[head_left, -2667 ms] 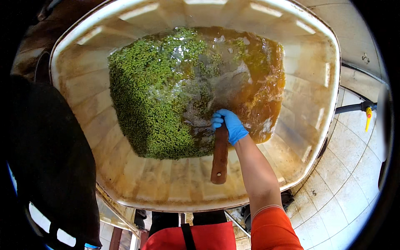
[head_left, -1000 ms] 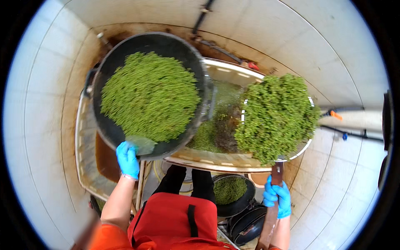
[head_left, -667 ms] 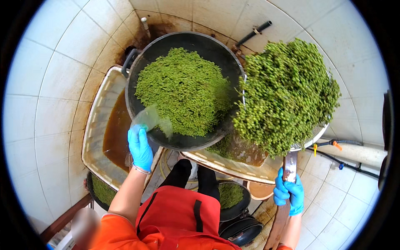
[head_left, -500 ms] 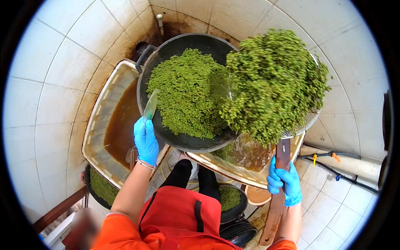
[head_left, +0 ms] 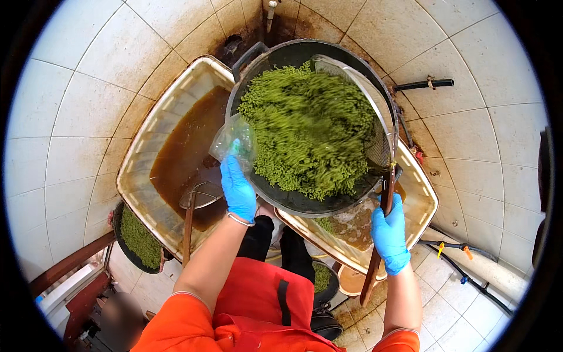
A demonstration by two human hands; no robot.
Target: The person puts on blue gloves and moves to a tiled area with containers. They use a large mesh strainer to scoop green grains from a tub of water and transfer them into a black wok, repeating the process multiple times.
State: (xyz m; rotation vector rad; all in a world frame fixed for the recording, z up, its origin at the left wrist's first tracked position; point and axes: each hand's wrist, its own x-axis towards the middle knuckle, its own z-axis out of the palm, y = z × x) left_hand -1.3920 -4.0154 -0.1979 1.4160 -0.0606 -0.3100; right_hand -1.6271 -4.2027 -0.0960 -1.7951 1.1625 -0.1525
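A large black wok (head_left: 280, 198) rests across two basins and holds a heap of small green berries (head_left: 305, 129) that look like peppercorns. My right hand (head_left: 389, 234), in a blue glove, is closed round the long wooden handle of a mesh strainer (head_left: 380, 148). The strainer is tipped on its side over the wok's right half, and berries blur as they tumble out. My gloved left hand (head_left: 239, 190) grips a thin clear plastic bowl (head_left: 233, 138), tilted at the heap's left edge. Whether the bowl touches the berries, I cannot tell.
Brown liquid fills part of the left basin (head_left: 130, 167), where a second strainer (head_left: 202, 196) lies. Foamy liquid is in the right basin (head_left: 430, 196). Pans of green berries (head_left: 141, 242) stand low at the left and near my legs. Hoses with valves (head_left: 464, 252) run along the right.
The strainer has swung left and tipped over, spilling its berries onto the wok's heap. The bowl in my left hand has turned from edge-on to showing its side. The view has shifted.
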